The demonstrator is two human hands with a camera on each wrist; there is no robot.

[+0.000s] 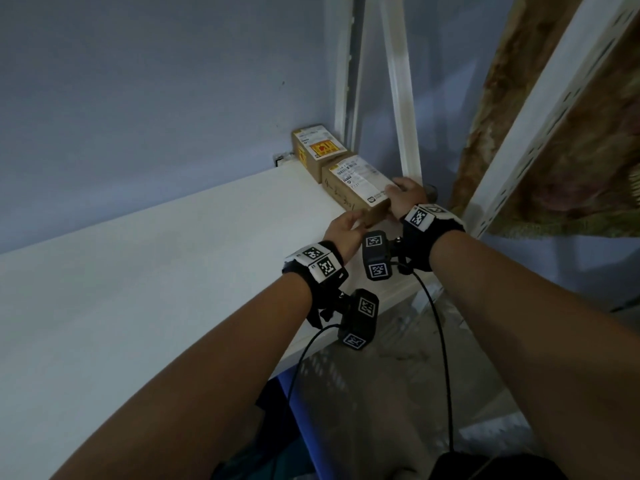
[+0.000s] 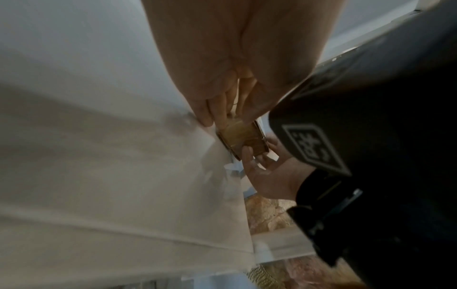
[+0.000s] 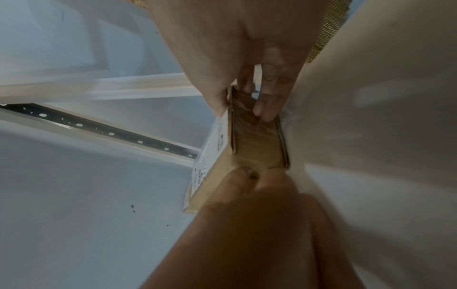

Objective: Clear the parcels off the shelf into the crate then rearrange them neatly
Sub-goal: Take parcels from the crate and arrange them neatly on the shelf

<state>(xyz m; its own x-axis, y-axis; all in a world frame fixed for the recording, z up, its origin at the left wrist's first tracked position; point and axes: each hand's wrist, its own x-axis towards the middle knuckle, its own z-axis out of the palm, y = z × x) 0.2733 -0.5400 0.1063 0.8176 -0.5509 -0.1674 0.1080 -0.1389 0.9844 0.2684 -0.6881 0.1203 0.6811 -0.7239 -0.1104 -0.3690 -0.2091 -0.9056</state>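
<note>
White shelf (image 1: 173,271): both hands (fingers curled) grip nearer parcel (image 1: 356,181).

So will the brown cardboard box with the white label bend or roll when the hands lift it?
Probably not: the brown cardboard box with the white label looks stiff and flat-sided, so it shouldn't roll. The left hand and right hand hold opposite sides; its taped end may be slippery.
</note>
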